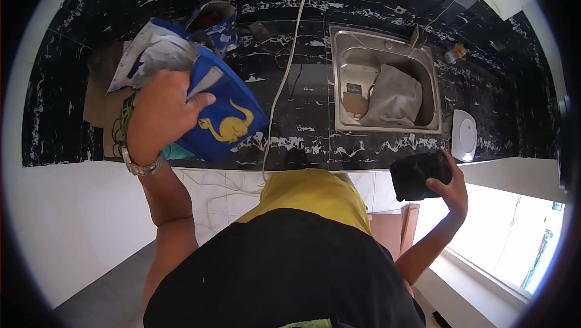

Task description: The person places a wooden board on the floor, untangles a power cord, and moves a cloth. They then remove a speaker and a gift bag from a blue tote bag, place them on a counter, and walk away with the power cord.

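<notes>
My left hand [166, 107] reaches over a blue bag [242, 101] with a yellow design on its side, at the left end of the counter. Its thumb presses on the blue side, and the fingers curl out of sight at the top. Crumpled grey-white material [166, 52] bulges from the bag beside that hand. On the right, my right hand [451, 186] grips a black container [420, 177] in front of the counter's edge. Its thumb lies on the near side. What is inside the container cannot be made out.
A steel sink [387, 129] holds a grey cloth-like bag [396, 95] and a small brown piece [355, 103]. Right of it lies a white oval dish [465, 134]. A pale cable [284, 80] crosses the black marbled counter. Brown cardboard [97, 89] lies at the far left.
</notes>
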### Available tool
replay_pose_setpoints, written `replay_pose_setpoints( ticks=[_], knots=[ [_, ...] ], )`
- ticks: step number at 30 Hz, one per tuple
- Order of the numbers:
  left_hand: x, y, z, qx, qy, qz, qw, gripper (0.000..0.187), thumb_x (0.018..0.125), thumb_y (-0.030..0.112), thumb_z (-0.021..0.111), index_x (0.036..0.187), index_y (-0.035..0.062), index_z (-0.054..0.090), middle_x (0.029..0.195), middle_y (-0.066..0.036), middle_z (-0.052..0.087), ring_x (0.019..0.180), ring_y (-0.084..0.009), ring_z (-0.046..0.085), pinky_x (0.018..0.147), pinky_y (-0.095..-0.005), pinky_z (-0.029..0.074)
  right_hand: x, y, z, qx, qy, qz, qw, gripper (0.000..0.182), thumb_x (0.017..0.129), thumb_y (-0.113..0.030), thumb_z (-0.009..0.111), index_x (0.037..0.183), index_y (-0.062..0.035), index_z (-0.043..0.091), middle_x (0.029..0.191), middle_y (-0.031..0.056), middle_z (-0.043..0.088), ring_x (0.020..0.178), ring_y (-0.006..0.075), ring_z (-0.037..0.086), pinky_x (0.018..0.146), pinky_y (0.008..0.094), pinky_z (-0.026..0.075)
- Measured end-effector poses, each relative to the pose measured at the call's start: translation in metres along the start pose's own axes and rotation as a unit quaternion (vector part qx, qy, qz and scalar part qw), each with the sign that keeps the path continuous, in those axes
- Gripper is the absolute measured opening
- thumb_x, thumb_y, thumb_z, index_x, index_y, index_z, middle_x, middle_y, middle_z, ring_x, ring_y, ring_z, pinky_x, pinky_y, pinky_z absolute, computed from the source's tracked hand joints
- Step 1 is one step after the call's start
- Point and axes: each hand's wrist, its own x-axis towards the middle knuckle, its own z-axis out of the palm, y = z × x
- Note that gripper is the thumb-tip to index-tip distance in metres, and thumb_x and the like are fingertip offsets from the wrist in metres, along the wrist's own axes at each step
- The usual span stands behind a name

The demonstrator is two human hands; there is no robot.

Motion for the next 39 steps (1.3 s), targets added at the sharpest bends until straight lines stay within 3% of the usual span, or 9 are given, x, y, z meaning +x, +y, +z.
replay_pose_setpoints(
  ticks=[6, 13, 17, 20, 26, 29, 32, 35, 39],
  knots=[
    [0.071, -0.048, 0.029, -0.014, 0.003, 0.012, 1.0, 0.03, 0.078, 0.021, 0.075, 0.082, -0.0062, 0.065, 0.084, -0.027, 0.065, 0.079, -0.0408, 0.065, 0.071, -0.0448, 0.05, -0.016, 0.008, 0.022, -0.024, 0.043, 0.031, 0.998, 0.093, 0.059, -0.023, 0.083, 0.139, 0.0042, 0.045, 0.114, 0.0149, 0.064, 0.106, 0.0241, 0.063, 0.098, 0.0347, 0.047],
    [0.202, -0.126, 0.173, 0.104, 0.047, 0.002, 0.993, 0.034, 0.078, 0.029, 0.077, 0.087, -0.0028, 0.068, 0.092, -0.025, 0.068, 0.091, -0.0427, 0.066, 0.079, -0.048, 0.053, -0.032, 0.004, 0.033, -0.061, 0.086, 0.032, 0.994, 0.081, 0.058, -0.023, 0.086, 0.126, 0.0064, 0.054, 0.107, 0.0178, 0.068, 0.097, 0.0256, 0.067, 0.091, 0.0355, 0.051],
    [0.229, -0.109, 0.193, 0.126, 0.057, -0.046, 0.989, 0.033, 0.077, 0.03, 0.077, 0.089, 0.0004, 0.069, 0.095, -0.024, 0.069, 0.093, -0.0408, 0.067, 0.079, -0.0495, 0.054, -0.037, 0.015, 0.037, -0.085, 0.132, 0.006, 0.988, 0.083, 0.057, -0.028, 0.086, 0.125, 0.0063, 0.054, 0.106, 0.0196, 0.068, 0.096, 0.0261, 0.067, 0.089, 0.0352, 0.052],
    [0.22, -0.099, 0.194, 0.126, 0.097, 0.048, 0.986, 0.037, 0.078, 0.032, 0.078, 0.095, 0.0005, 0.07, 0.098, -0.023, 0.07, 0.092, -0.0395, 0.068, 0.079, -0.0473, 0.055, -0.04, 0.021, 0.042, -0.078, 0.167, 0.033, 0.982, 0.084, 0.058, -0.036, 0.088, 0.125, 0.0039, 0.055, 0.108, 0.0185, 0.067, 0.098, 0.0258, 0.067, 0.09, 0.0354, 0.051],
    [0.16, -0.033, 0.154, -0.198, 0.219, 0.045, 0.954, 0.028, 0.088, 0.017, 0.071, 0.108, -0.0023, 0.069, 0.101, -0.015, 0.072, 0.095, -0.0249, 0.07, 0.081, -0.0333, 0.054, -0.038, 0.042, 0.06, 0.028, 0.223, 0.041, 0.974, 0.086, 0.059, -0.04, 0.088, 0.127, 0.003, 0.057, 0.108, 0.0165, 0.067, 0.098, 0.0237, 0.065, 0.087, 0.034, 0.052],
    [0.122, 0.022, 0.166, -0.451, 0.098, 0.098, 0.881, 0.028, 0.096, 0.017, 0.062, 0.115, -0.0022, 0.067, 0.101, -0.009, 0.073, 0.089, -0.0197, 0.069, 0.081, -0.0294, 0.053, -0.023, 0.044, 0.069, 0.032, 0.179, 0.017, 0.983, 0.084, 0.059, -0.037, 0.089, 0.125, 0.003, 0.058, 0.107, 0.0164, 0.067, 0.098, 0.024, 0.065, 0.087, 0.0341, 0.051],
    [0.064, 0.119, 0.207, -0.466, -0.268, 0.277, 0.797, 0.081, 0.088, 0.041, 0.073, 0.147, 0.0011, 0.033, 0.142, -0.014, 0.048, 0.13, -0.0244, 0.049, 0.105, -0.0351, 0.04, 0.005, 0.025, 0.085, 0.053, 0.092, -0.018, 0.994, 0.081, 0.059, -0.036, 0.089, 0.123, 0.0033, 0.058, 0.108, 0.0157, 0.066, 0.099, 0.024, 0.064, 0.088, 0.0343, 0.05],
    [0.043, 0.141, 0.261, -0.503, -0.335, 0.257, 0.754, 0.115, 0.069, 0.048, 0.087, 0.152, 0.0021, 0.022, 0.148, -0.018, 0.039, 0.138, -0.0319, 0.04, 0.112, -0.0391, 0.032, 0.033, 0.021, 0.103, 0.062, 0.027, -0.071, 0.995, 0.08, 0.06, -0.033, 0.09, 0.121, 0.0046, 0.056, 0.108, 0.0153, 0.065, 0.101, 0.0236, 0.063, 0.09, 0.0345, 0.049],
    [0.031, 0.132, 0.267, -0.505, -0.329, 0.25, 0.758, 0.114, 0.065, 0.038, 0.092, 0.15, 0.001, 0.025, 0.142, -0.018, 0.045, 0.133, -0.0263, 0.043, 0.111, -0.0376, 0.034, 0.056, 0.01, 0.125, 0.032, -0.026, -0.07, 0.997, 0.083, 0.058, -0.03, 0.092, 0.124, 0.0034, 0.055, 0.111, 0.0156, 0.065, 0.104, 0.0242, 0.063, 0.094, 0.0352, 0.048]
  ],
)
